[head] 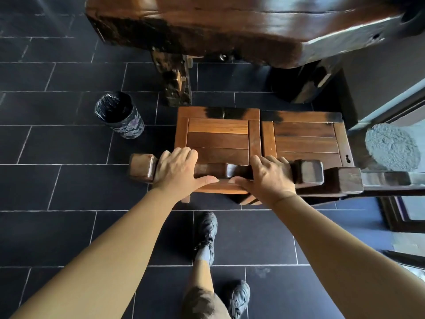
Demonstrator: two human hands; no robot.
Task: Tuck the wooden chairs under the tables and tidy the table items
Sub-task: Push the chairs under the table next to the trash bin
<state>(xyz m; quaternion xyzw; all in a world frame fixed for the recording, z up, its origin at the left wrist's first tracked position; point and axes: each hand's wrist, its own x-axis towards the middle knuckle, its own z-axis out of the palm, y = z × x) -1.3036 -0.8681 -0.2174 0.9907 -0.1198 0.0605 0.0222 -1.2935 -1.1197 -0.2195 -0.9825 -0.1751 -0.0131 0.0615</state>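
A wooden chair (218,134) with a slatted seat stands on the dark tiles just in front of a heavy wooden table (230,26). Both hands rest on the chair's thick top rail. My left hand (177,168) grips the rail near its left end, fingers over the top and thumb stretched along the near side. My right hand (266,173) grips the rail towards its right end in the same way. A second wooden chair (305,139) stands close against the first one's right side. The chair seats sit in front of the table edge, not under it.
A small patterned waste bin (120,115) with a black liner stands on the floor left of the chair. A thick table leg (177,81) rises behind the chair's left corner. A grey round mat (391,148) and a door frame lie to the right. My feet (207,229) are behind the chair.
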